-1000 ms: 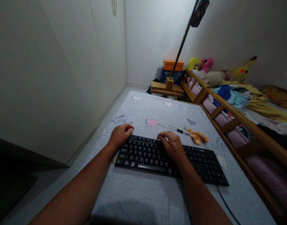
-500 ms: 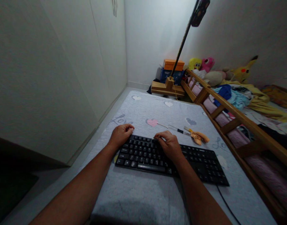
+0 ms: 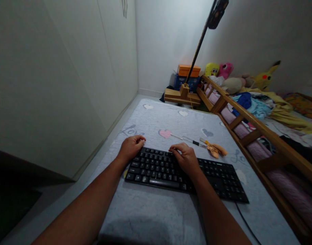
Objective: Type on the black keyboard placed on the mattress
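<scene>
One black keyboard [image 3: 156, 167] lies beneath the right hand [image 3: 186, 159], whose fingers bend toward the thumb near its far edge. By the keyboard's far left corner, the left hand [image 3: 131, 147] curls; neither grip is clear. Beyond lie a black-handled tool [image 3: 195, 143] and orange bundle [image 3: 217, 150].

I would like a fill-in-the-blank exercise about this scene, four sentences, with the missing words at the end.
1. The computer keyboard is coloured ____.
2. The ____ hand reaches over the middle of the keyboard.
3. The orange box stands on top of a ____ box.
4. The bed rail is made of ____.

Missing words: black; right; blue; wood.
</scene>
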The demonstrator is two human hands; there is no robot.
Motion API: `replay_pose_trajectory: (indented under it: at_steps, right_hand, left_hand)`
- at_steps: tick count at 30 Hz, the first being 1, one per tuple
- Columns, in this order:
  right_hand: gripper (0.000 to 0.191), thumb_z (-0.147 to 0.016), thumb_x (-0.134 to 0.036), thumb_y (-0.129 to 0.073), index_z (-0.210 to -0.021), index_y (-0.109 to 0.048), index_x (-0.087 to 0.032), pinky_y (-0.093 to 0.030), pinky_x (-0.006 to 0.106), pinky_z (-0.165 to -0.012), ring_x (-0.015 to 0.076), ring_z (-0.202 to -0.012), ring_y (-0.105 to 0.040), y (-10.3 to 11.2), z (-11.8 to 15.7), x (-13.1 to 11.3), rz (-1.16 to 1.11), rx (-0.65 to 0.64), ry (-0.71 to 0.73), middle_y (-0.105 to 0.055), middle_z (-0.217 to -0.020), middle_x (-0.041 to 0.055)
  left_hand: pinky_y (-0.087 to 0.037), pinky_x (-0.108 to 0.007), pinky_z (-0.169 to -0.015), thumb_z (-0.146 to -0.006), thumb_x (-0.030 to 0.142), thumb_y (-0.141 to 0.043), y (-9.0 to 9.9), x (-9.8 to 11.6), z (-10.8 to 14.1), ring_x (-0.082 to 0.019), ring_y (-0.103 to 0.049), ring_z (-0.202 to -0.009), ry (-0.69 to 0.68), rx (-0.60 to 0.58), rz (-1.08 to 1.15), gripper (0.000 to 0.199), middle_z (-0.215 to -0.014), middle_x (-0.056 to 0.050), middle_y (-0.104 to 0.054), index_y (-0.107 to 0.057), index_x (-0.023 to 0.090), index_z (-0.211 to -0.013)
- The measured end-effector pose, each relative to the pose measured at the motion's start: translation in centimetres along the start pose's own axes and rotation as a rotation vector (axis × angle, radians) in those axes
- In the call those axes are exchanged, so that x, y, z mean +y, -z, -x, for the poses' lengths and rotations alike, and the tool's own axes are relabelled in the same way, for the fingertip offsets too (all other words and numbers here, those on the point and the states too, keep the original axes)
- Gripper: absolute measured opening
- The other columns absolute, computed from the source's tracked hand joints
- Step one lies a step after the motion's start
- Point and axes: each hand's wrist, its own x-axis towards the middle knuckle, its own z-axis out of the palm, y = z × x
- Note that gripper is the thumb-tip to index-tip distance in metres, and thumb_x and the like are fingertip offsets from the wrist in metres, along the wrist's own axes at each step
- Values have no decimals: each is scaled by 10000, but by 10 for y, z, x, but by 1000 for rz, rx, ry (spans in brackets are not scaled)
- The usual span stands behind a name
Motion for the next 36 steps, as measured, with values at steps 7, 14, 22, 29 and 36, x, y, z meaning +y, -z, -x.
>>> replay_pose_trajectory:
  at_steps: [7,14,22,29,36]
  right_hand:
    - [164,-863,-107,-610,-864,-740,-205,-480,313,-750,203,-806,-632,-3,-1,-5,10,-42,6,-707,-801,53]
    - [193,-859,-92,-601,-852,-736,-231,-480,304,-748,192,-815,-625,-1,0,-10,20,-74,24,-692,-793,35]
    - [165,-850,-94,-631,-851,-737,-221,-473,289,-737,188,-812,-626,3,1,-13,14,-109,35,-688,-792,35]
    - [184,-867,-98,-603,-859,-735,-225,-476,301,-747,192,-813,-616,-3,0,-8,6,-53,19,-694,-789,37]
    - [182,-867,-97,-600,-850,-729,-224,-472,301,-744,191,-807,-620,-1,0,-10,17,-68,37,-692,-780,36]
  left_hand:
    - [-424,-284,-634,-777,385,-509,0,0,0,-192,-635,-691,4,-4,-20,312,-726,-20,-700,-721,184,-884]
    - [-432,-280,-639,-774,396,-524,0,-1,0,-189,-631,-685,0,1,-11,307,-732,-20,-708,-720,187,-883]
    - [-413,-279,-618,-783,394,-514,1,2,0,-188,-618,-670,1,-6,-25,308,-689,-14,-682,-723,187,-877]
    - [-411,-280,-625,-782,400,-513,1,3,1,-190,-621,-678,12,-8,-27,318,-689,-16,-680,-723,182,-881]
    - [-427,-278,-629,-775,392,-518,1,1,1,-191,-628,-683,7,-5,-8,307,-704,-17,-693,-722,186,-876]
